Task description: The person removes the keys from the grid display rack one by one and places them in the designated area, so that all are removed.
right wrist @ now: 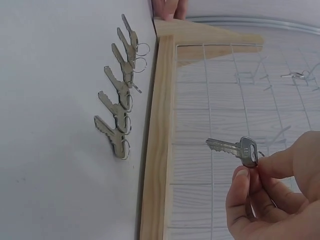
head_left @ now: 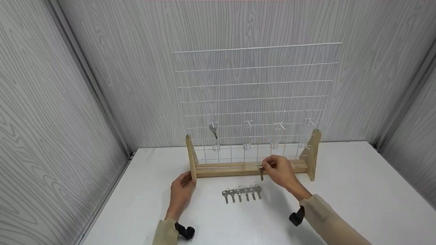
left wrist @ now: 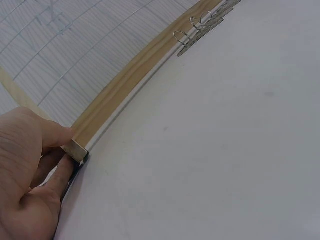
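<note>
My right hand (head_left: 280, 171) pinches a key (right wrist: 239, 149) at its ring end, between thumb and fingers. The key's blade hangs down in front of the wire grid rack (head_left: 243, 99). At the rack's left end, my left hand (head_left: 182, 191) grips the foot of the wooden side support (left wrist: 75, 149), thumb on one side and fingers on the other. Several keys with rings (head_left: 240, 194) lie in a row on the white table before the rack. Another key (head_left: 213, 130) hangs from the leftmost upper hook of the grid.
More white hooks (head_left: 280, 125) are fixed on the grid in an upper and a lower row. A wooden base bar (head_left: 221, 172) joins the two side supports. Grey wood-patterned panels (head_left: 112, 61) enclose the white table (head_left: 344, 194) at the back and sides.
</note>
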The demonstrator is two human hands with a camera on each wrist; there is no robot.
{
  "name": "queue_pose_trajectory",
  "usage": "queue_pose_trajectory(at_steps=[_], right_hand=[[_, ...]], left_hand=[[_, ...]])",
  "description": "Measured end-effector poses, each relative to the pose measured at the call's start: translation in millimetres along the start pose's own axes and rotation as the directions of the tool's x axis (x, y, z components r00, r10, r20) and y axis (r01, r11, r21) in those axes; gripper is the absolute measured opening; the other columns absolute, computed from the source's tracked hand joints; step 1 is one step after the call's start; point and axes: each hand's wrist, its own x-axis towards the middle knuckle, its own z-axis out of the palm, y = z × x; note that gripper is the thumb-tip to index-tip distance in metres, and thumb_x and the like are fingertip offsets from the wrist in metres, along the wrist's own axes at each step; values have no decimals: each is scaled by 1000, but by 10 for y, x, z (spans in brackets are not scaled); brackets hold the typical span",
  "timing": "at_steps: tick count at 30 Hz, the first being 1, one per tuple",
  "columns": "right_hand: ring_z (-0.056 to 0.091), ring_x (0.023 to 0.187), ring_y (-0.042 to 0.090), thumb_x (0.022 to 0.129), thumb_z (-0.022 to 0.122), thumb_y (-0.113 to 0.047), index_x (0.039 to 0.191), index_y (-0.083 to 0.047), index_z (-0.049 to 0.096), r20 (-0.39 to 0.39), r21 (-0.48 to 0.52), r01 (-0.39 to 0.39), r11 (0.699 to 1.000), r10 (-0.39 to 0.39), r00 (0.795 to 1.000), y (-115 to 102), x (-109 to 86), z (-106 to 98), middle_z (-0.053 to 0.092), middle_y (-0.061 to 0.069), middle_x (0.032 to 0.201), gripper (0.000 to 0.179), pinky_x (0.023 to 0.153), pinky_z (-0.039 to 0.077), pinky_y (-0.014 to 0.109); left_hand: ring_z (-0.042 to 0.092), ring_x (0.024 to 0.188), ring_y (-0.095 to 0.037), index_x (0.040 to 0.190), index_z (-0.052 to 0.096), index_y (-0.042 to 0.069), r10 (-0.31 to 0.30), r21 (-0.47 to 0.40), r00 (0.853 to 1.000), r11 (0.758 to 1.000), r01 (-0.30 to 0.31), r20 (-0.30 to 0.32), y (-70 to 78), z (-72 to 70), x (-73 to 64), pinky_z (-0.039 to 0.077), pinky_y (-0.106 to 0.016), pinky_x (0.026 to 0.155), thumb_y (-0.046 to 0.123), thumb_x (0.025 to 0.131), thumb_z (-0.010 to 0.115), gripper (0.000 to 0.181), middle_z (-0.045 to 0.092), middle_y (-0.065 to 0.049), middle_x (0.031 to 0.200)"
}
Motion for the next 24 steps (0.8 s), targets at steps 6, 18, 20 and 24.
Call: queue_pose_trajectory(at_steps=[6,18,20,24], right_hand=[[76,85,25,101,70,-2,99,1,77,-8,1,27,1000,-27,1000,89,-32,29,78,11,91,8,69,56,21],[73,82,20,101,71,-3,97,-3,76,25,15,-28,1000,27,999,304,-128,111,77,7,90,6,68,53,23],[72,82,18,100,71,-2,96,-3,76,22,9,-33,999,33,999,337,-140,124,77,7,89,6,69,54,23],[71,81,15,99,72,-1,95,-4,77,19,-4,-37,999,37,999,401,-155,151,77,5,88,7,71,56,23]], left_hand=[[61,139,-38,147,60,1,2,16,1000,1000,-2,6,7,0,6,56,-42,114,7,103,67,45,64,-22,146],[61,139,-39,146,60,0,2,42,1000,999,-2,-10,-3,17,5,55,-43,114,8,103,67,44,64,-23,146],[60,139,-39,146,60,0,-1,37,1000,999,1,-9,-1,17,4,55,-43,114,8,103,67,44,64,-24,146],[61,139,-38,146,61,2,-6,24,1000,1000,6,-8,1,14,10,55,-44,114,8,103,67,44,64,-22,146]])
